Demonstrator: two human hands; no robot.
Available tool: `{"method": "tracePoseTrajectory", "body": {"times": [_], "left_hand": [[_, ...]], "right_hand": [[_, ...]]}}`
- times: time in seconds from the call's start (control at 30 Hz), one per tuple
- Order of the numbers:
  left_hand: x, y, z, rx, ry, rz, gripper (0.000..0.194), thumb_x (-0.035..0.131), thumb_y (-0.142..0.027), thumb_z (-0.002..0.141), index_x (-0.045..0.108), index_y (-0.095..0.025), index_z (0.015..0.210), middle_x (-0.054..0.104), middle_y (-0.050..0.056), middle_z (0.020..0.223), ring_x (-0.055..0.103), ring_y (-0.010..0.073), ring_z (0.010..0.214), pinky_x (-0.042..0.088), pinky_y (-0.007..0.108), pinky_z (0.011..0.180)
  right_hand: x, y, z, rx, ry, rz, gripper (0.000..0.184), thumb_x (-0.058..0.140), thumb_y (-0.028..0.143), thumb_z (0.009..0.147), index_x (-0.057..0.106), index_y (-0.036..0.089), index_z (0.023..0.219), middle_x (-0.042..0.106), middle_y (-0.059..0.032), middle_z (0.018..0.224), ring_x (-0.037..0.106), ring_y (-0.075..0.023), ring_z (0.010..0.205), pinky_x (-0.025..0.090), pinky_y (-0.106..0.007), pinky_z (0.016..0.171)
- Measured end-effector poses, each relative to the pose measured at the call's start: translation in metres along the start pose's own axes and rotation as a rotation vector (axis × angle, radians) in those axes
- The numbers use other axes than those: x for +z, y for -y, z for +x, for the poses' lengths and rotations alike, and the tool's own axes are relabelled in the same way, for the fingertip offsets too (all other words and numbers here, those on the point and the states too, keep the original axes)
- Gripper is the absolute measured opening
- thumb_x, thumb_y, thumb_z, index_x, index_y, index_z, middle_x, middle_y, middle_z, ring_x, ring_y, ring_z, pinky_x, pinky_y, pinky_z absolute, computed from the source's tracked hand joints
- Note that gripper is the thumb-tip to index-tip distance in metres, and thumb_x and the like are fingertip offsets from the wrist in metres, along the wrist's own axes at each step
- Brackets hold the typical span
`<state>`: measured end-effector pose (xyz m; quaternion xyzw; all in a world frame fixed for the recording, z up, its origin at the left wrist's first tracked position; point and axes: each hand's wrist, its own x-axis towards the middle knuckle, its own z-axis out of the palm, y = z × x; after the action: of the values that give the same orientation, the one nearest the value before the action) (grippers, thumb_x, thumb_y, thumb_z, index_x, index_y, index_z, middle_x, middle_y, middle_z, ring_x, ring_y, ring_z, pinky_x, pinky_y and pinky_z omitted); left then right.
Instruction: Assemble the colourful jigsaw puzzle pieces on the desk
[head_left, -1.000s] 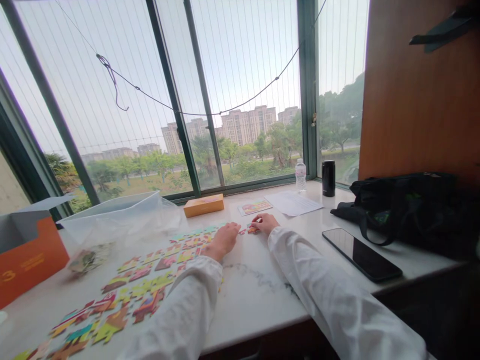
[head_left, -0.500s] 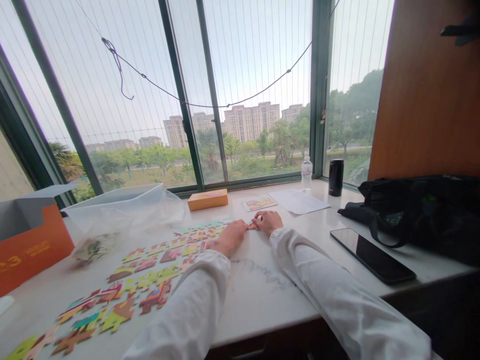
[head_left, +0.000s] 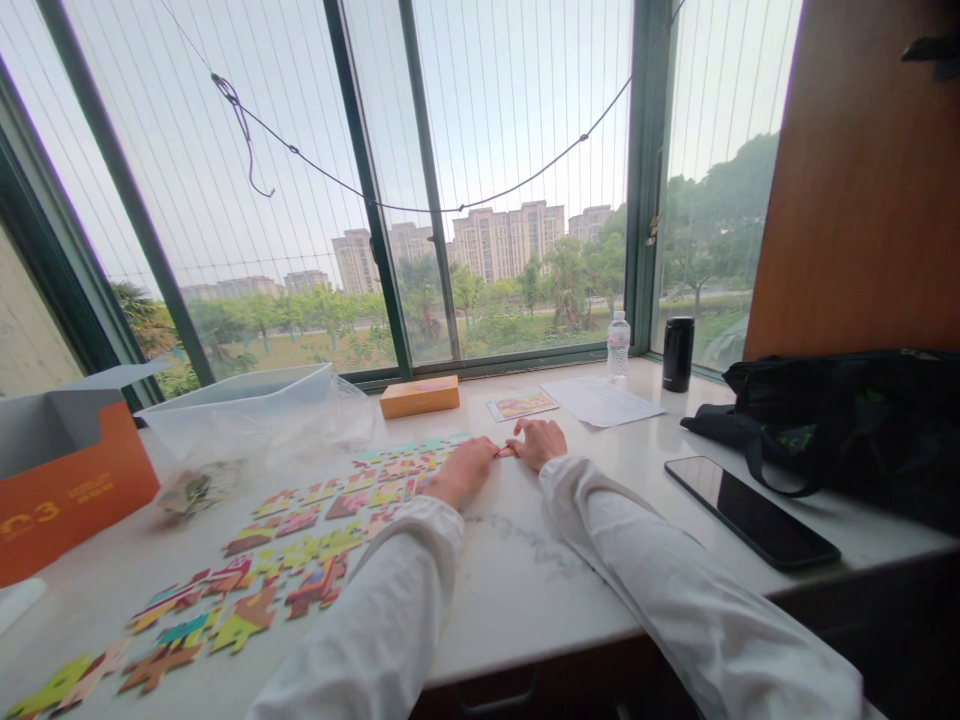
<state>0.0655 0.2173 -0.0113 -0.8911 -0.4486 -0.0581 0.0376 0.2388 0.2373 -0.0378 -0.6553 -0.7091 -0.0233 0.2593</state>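
Note:
My left hand (head_left: 466,470) rests palm down at the right end of the partly joined jigsaw puzzle (head_left: 409,468). Its fingers are closed, and whatever lies under the tips is hidden. My right hand (head_left: 541,443) is beside it, the thumb reaching left to the left fingertips. The right index finger is bent up, apart from the thumb; no piece shows clearly in this hand. Separate joined groups of jigsaw pieces (head_left: 244,618) lie spread to the left and nearer to me. Just beyond my hands is a small picture card (head_left: 523,404).
At left stand an orange box (head_left: 75,490) and a clear plastic bag (head_left: 247,410). A yellow box (head_left: 420,397), paper sheet (head_left: 600,402), water bottle (head_left: 618,346) and black tumbler (head_left: 678,355) are near the window. A phone (head_left: 750,512) and black bag (head_left: 840,420) lie at right.
My right index finger has lifted away from the thumb. Both hands stay at the same spot by the puzzle, and the view has shifted slightly.

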Motion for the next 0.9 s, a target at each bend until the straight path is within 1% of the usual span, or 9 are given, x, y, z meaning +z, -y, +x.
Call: {"method": "tracePoseTrajectory", "body": {"times": [0.1, 0.23, 0.3, 0.43, 0.53, 0.63, 0.73, 0.8, 0.9], "left_hand": [[0.001, 0.000, 0.000, -0.008, -0.015, 0.016, 0.041, 0.044, -0.003, 0.083, 0.071, -0.019, 0.110, 0.068, 0.010, 0.115, 0.064, 0.0204, 0.104, 0.047, 0.030, 0.095], [0.001, 0.000, -0.001, 0.002, -0.028, 0.032, 0.040, 0.044, -0.002, 0.083, 0.070, -0.017, 0.110, 0.068, 0.011, 0.115, 0.063, 0.0214, 0.107, 0.046, 0.031, 0.096], [-0.002, -0.001, -0.002, -0.003, -0.060, 0.044, 0.044, 0.042, 0.000, 0.084, 0.068, -0.016, 0.116, 0.067, 0.012, 0.120, 0.061, 0.0218, 0.112, 0.045, 0.032, 0.099], [-0.021, 0.000, -0.010, -0.056, -0.144, 0.012, 0.056, 0.040, 0.001, 0.084, 0.057, -0.018, 0.134, 0.062, 0.010, 0.131, 0.057, 0.0208, 0.119, 0.042, 0.033, 0.105], [-0.044, 0.010, -0.020, -0.121, -0.124, -0.052, 0.060, 0.043, 0.001, 0.082, 0.058, -0.023, 0.134, 0.067, 0.004, 0.126, 0.060, 0.0175, 0.115, 0.044, 0.028, 0.101], [-0.068, 0.038, -0.035, -0.182, -0.067, -0.038, 0.048, 0.045, -0.008, 0.087, 0.063, -0.024, 0.129, 0.071, 0.003, 0.118, 0.064, 0.0176, 0.108, 0.048, 0.026, 0.093], [-0.083, 0.083, -0.057, -0.295, -0.045, 0.020, 0.036, 0.043, -0.022, 0.095, 0.068, -0.024, 0.121, 0.070, 0.004, 0.120, 0.064, 0.0197, 0.109, 0.048, 0.028, 0.093], [-0.083, 0.118, -0.074, -0.383, -0.039, 0.049, 0.033, 0.044, -0.027, 0.096, 0.069, -0.026, 0.118, 0.070, 0.003, 0.121, 0.063, 0.0195, 0.110, 0.048, 0.028, 0.095], [-0.069, 0.161, -0.101, -0.502, -0.068, 0.076, 0.033, 0.045, -0.028, 0.096, 0.065, -0.023, 0.122, 0.068, 0.006, 0.124, 0.062, 0.0208, 0.113, 0.047, 0.031, 0.097]], "right_hand": [[-0.002, 0.001, -0.001, -0.038, -0.008, 0.008, 0.025, 0.062, 0.045, 0.087, 0.069, 0.024, 0.099, 0.074, -0.0055, 0.093, 0.065, -0.0224, 0.096, 0.037, -0.034, 0.088], [-0.010, 0.004, -0.002, -0.073, -0.118, 0.025, 0.030, 0.051, 0.048, 0.093, 0.069, 0.025, 0.101, 0.074, -0.0056, 0.088, 0.065, -0.0219, 0.089, 0.039, -0.033, 0.085], [-0.015, 0.004, -0.003, -0.091, -0.152, 0.039, 0.034, 0.047, 0.049, 0.094, 0.069, 0.024, 0.102, 0.073, -0.0057, 0.084, 0.065, -0.0217, 0.086, 0.039, -0.032, 0.084], [-0.019, -0.001, -0.005, -0.092, -0.148, 0.059, 0.034, 0.048, 0.049, 0.094, 0.070, 0.023, 0.100, 0.073, -0.0060, 0.084, 0.065, -0.0215, 0.084, 0.039, -0.032, 0.081], [-0.016, -0.009, -0.005, -0.048, -0.127, 0.077, 0.036, 0.047, 0.052, 0.093, 0.070, 0.025, 0.099, 0.072, -0.0057, 0.084, 0.064, -0.0222, 0.083, 0.039, -0.031, 0.076], [-0.013, -0.015, -0.003, -0.037, -0.122, 0.087, 0.038, 0.046, 0.054, 0.093, 0.070, 0.026, 0.099, 0.072, -0.0051, 0.081, 0.064, -0.0226, 0.081, 0.039, -0.031, 0.072], [-0.013, -0.012, -0.004, -0.054, -0.115, 0.086, 0.037, 0.046, 0.053, 0.093, 0.071, 0.026, 0.098, 0.071, -0.0045, 0.079, 0.064, -0.0222, 0.079, 0.038, -0.031, 0.071], [-0.014, -0.007, -0.006, -0.081, -0.101, 0.083, 0.036, 0.046, 0.052, 0.093, 0.071, 0.026, 0.096, 0.071, -0.0043, 0.078, 0.064, -0.0216, 0.078, 0.039, -0.031, 0.072], [-0.015, 0.001, -0.008, -0.142, -0.092, 0.085, 0.034, 0.047, 0.049, 0.094, 0.071, 0.025, 0.093, 0.071, -0.0037, 0.075, 0.064, -0.0203, 0.077, 0.039, -0.030, 0.075]]}}
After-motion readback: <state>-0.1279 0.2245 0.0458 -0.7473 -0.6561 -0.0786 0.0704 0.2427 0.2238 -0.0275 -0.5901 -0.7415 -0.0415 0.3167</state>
